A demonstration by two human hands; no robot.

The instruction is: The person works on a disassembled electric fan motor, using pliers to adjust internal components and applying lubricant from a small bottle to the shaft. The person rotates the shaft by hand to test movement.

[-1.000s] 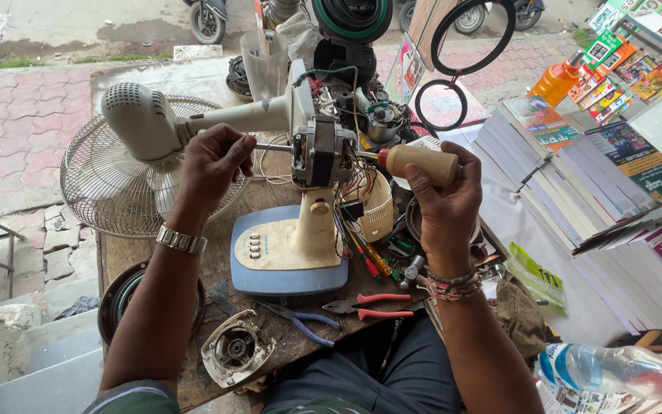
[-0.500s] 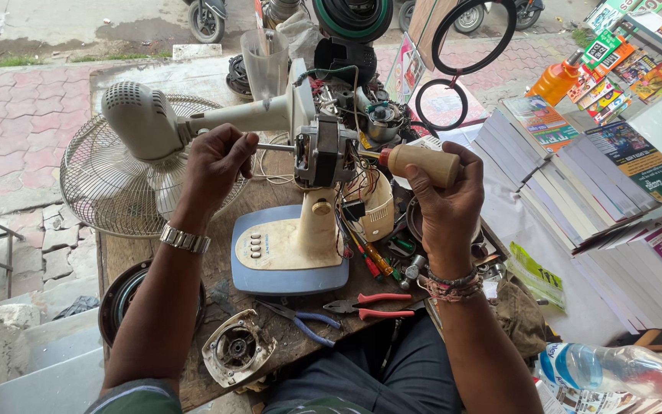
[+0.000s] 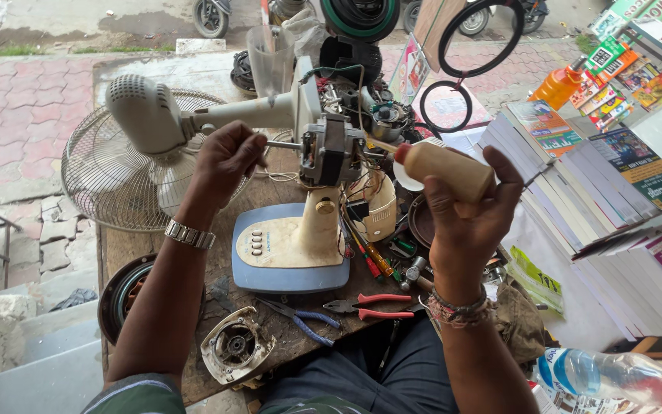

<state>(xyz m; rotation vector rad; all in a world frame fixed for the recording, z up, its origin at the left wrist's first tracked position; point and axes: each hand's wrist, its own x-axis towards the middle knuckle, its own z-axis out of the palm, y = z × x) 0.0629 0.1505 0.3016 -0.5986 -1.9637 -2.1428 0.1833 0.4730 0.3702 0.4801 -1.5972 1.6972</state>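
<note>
Holding a tan squeeze bottle (image 3: 447,170) tight in its curled fingers, the right hand (image 3: 465,230) tips the red nozzle toward the fan motor (image 3: 333,149) at ten o'clock. The left hand (image 3: 224,161) pinches the thin metal shaft (image 3: 283,144) at the motor's nine o'clock side. Red pliers (image 3: 369,305) lie at six o'clock, below the fan's blue base (image 3: 289,257).

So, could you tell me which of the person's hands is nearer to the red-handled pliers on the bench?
Right. The right hand is raised above the red-handled pliers, holding a tan bottle; the left hand is farther off, up at the fan motor's shaft.
</note>
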